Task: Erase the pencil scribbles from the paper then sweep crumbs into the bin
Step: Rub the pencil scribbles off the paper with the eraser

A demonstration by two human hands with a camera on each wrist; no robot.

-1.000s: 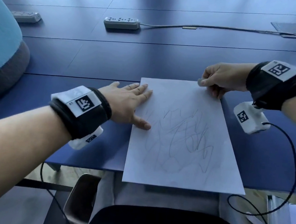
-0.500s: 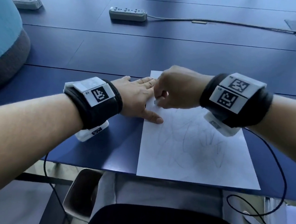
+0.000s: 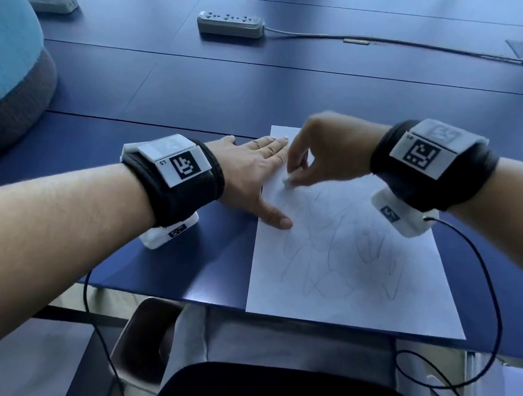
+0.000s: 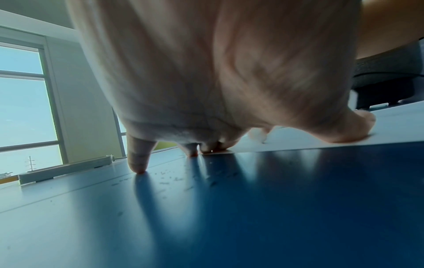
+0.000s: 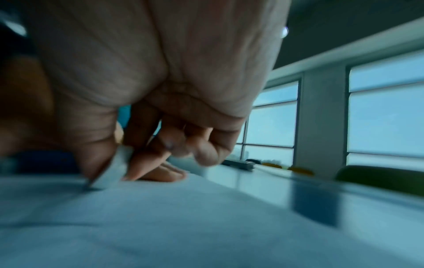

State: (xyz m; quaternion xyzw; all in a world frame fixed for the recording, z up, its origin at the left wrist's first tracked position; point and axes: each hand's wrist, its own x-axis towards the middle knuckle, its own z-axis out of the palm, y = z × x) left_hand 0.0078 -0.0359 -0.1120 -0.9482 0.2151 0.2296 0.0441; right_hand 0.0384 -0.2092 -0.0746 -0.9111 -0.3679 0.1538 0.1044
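Note:
A white sheet of paper (image 3: 342, 269) with grey pencil scribbles (image 3: 353, 254) lies at the blue table's near edge. My left hand (image 3: 256, 171) lies flat on the sheet's left edge, fingers straight, thumb on the paper. My right hand (image 3: 325, 153) pinches a small white eraser (image 3: 287, 181) between thumb and fingers and presses its tip onto the paper's upper left part. In the right wrist view the eraser (image 5: 112, 166) touches the sheet, blurred. The left wrist view shows small crumbs (image 4: 174, 178) on the table beside my left hand's fingertips (image 4: 137, 168).
Two grey power strips (image 3: 230, 24) (image 3: 50, 1) lie at the back of the blue table (image 3: 296, 89). A teal and grey cushion (image 3: 8, 55) sits at the left. A grey bin (image 3: 144, 343) stands below the table edge. Black cables (image 3: 495, 309) hang from my wrists.
My right hand carried the eraser from the sheet's top right corner to its upper left, beside my left hand, and set it on the paper. The left hand stayed flat.

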